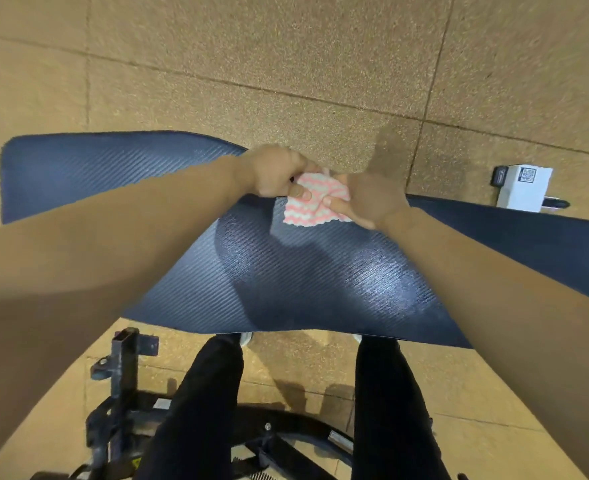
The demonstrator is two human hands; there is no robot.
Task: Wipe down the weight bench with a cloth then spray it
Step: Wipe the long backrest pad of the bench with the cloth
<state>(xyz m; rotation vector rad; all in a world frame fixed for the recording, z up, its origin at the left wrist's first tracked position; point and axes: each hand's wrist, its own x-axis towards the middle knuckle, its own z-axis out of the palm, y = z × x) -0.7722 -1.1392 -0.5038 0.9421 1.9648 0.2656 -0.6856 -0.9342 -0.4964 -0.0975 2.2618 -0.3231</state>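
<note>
- Speckled tan floor tiles [286,57] run under everything, and the dark blue weight bench [303,271] stands across them in front of my legs.
- My left hand [279,174] is clenched on the upper left corner of the cloth [315,202], thumb pressed on top, fingers curled beneath.
- My right hand [372,199] pinches the right edge of the cloth between thumb and fingers, so both hands grasp it at once and neither is free.
- The cloth sits between my two hands, above the far edge of the bench pad; its lower edge hangs loose, and I cannot tell whether it touches the pad.
- It looks to me thin, soft and very light, pink and white in a wavy pattern. It will crumple readily, so I judge it best folded into a pad and pressed flat under one palm, not dragged by a corner.
- The bench's ribbed vinyl shines under the light nearer me than the cloth; I expect the cloth to slide over it easily, with the ribbing giving some grip.
- Beyond the bench's right end a white box [525,188] lies on the floor; I see no spray bottle that I can be sure of.
- Below the bench's near edge are my black trousers and a dark metal frame [123,382].
</note>
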